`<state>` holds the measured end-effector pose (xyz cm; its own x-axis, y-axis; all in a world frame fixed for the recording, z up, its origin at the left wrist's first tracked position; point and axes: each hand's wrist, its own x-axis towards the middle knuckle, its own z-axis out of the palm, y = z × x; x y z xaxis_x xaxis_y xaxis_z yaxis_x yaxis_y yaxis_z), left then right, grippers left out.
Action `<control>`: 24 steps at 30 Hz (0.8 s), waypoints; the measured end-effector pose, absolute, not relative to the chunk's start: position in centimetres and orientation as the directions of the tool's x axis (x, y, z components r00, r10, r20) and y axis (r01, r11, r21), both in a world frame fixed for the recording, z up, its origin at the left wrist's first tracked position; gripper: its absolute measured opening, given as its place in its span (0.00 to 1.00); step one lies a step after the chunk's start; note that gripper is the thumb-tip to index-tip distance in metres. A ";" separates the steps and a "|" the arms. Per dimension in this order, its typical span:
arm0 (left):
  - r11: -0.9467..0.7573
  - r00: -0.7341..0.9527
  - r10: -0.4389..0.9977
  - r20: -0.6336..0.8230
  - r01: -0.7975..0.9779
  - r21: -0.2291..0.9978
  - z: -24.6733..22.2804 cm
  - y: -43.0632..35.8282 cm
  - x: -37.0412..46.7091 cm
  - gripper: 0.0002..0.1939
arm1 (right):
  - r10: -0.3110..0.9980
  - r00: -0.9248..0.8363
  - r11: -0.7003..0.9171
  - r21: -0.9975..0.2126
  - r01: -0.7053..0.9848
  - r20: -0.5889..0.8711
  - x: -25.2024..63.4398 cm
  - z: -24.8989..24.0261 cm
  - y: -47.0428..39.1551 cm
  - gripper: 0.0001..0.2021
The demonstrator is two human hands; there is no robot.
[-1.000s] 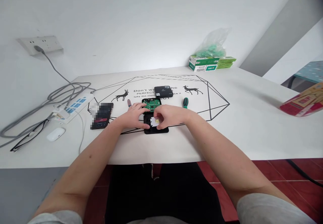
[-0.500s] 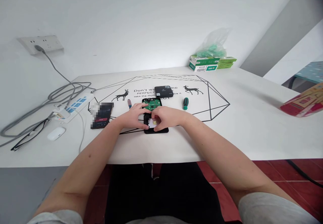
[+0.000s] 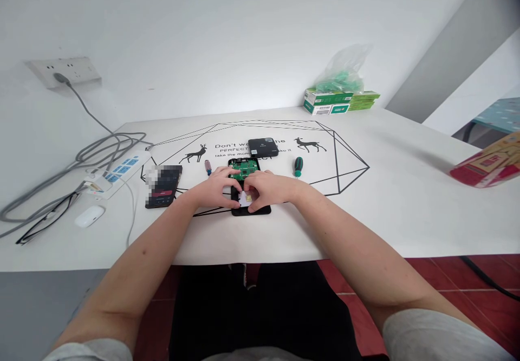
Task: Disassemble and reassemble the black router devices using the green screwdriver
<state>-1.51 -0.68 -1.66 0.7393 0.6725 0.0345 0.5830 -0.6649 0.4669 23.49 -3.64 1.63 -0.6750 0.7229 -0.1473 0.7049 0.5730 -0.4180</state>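
An opened black case (image 3: pixel 260 210) lies on the table, with a white piece (image 3: pixel 244 199) bearing a yellowish patch in its near part. Just beyond it is a green circuit board (image 3: pixel 242 170) in a black frame. My left hand (image 3: pixel 217 187) rests at the case's left side, thumb and fingers curved around the white piece's left edge. From the right, my right hand (image 3: pixel 264 188) curls over the case, its thumb and fingers at the white piece's right side. Behind the board lies a black box (image 3: pixel 264 147) with small labels.
A green-handled screwdriver (image 3: pixel 298 166) lies right of the hands, a small screwdriver (image 3: pixel 208 167) left. Further left are a phone (image 3: pixel 168 185), a white mouse-like object (image 3: pixel 90 216), glasses (image 3: pixel 46 218) and a power strip (image 3: pixel 122 171). Green boxes (image 3: pixel 329 98) stand at the back.
The whole view has shifted very slightly. Both hands stay in the same place over the case, with almost no change in their fingers.
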 end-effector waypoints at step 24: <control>-0.662 0.736 0.675 0.043 0.580 0.474 -1.8 -0.5 -1.6 0.18 | 0.866 -0.497 0.468 -0.455 0.758 0.063 25.9 2.0 -1.8 0.19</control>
<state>-1.57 -0.55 -1.82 0.7361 0.6755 0.0431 0.5799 -0.6622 0.4745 25.93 -1.81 2.03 -0.4967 0.8656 0.0631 0.7578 0.4680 -0.4548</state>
